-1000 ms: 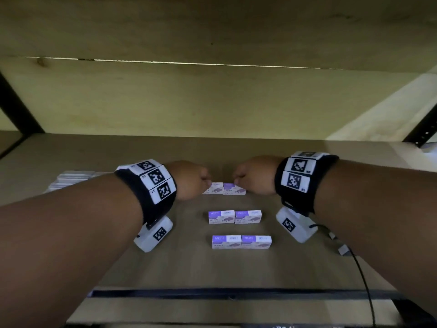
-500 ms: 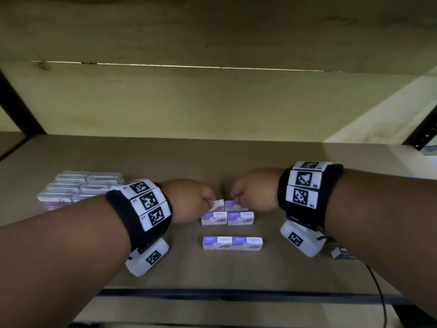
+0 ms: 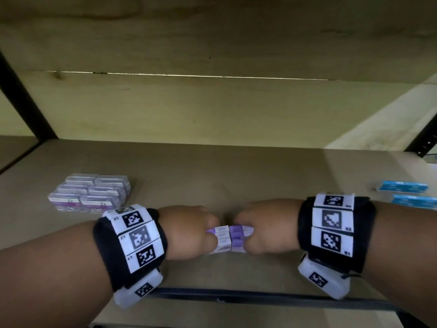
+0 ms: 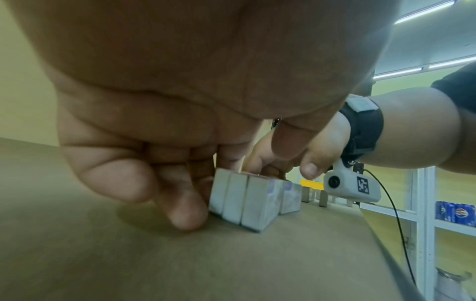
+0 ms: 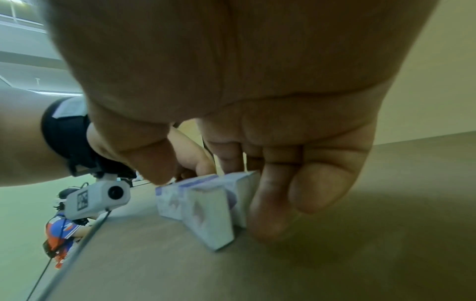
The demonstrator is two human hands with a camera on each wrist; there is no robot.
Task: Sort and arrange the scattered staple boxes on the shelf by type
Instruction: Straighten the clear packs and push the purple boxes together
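While earlier three rows lay apart | purple staple boxes (image 3: 229,237) now bunched | both hands' fingers (image 4: 185,203) clasp them

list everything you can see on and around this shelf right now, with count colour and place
purple and white staple boxes: six, in three touching pairs, centre front of the shelf, between both hands
stacked purple boxes: count unclear, grey-purple block, left of the shelf
blue boxes: at least two, right edge of the shelf
shelf: one, brown board
left hand: fingers curled round the left ends of the boxes
right hand: fingers curled round the right ends
wrist cameras: two, white, under black wristbands
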